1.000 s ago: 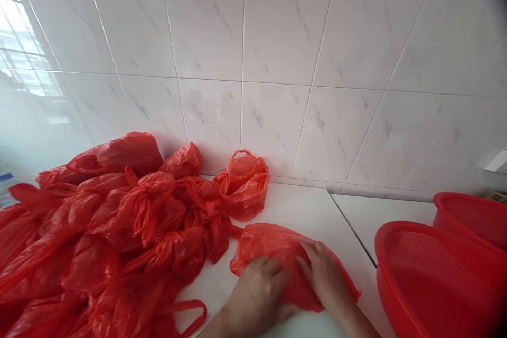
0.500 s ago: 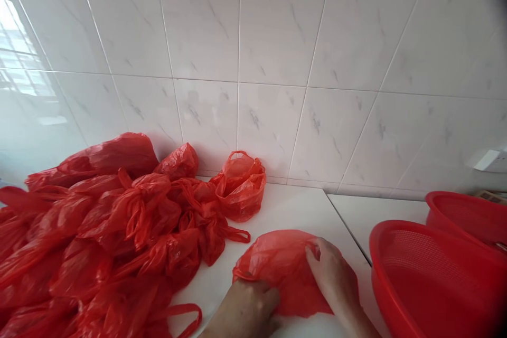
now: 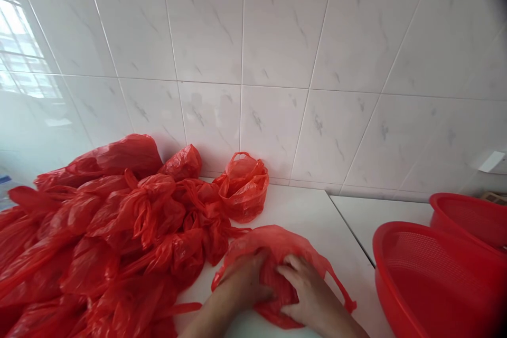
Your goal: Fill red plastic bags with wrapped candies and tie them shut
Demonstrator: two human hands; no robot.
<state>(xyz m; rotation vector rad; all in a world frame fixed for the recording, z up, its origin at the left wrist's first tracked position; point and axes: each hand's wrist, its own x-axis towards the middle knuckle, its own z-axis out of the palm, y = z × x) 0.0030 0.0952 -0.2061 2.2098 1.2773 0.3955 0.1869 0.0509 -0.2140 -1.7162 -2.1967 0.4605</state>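
A thin red plastic bag (image 3: 273, 237) lies spread on the white tabletop in front of me, one handle loop trailing to its right. My left hand (image 3: 247, 280) is at the bag's left part, its fingertips against or just inside the plastic; thumb and fingers are apart. On the right, my right hand (image 3: 304, 288) touches the same bag with curved, spread fingers. Between the two hands the plastic is bunched into folds. Whether anything is inside the bag I cannot tell.
A large heap of knotted red plastic bags (image 3: 99, 232) covers the left side. One bag (image 3: 245, 190) stands against the tiled wall (image 3: 277, 37). At right are a red perforated basket (image 3: 396, 274) and a second red basket (image 3: 467, 211) behind it. A gap (image 3: 352, 229) divides the tabletops.
My hands have come closer together over the bag. My right hand has moved left and lower, my left hand slightly up. The bag has shifted left, and a handle now shows at its right.
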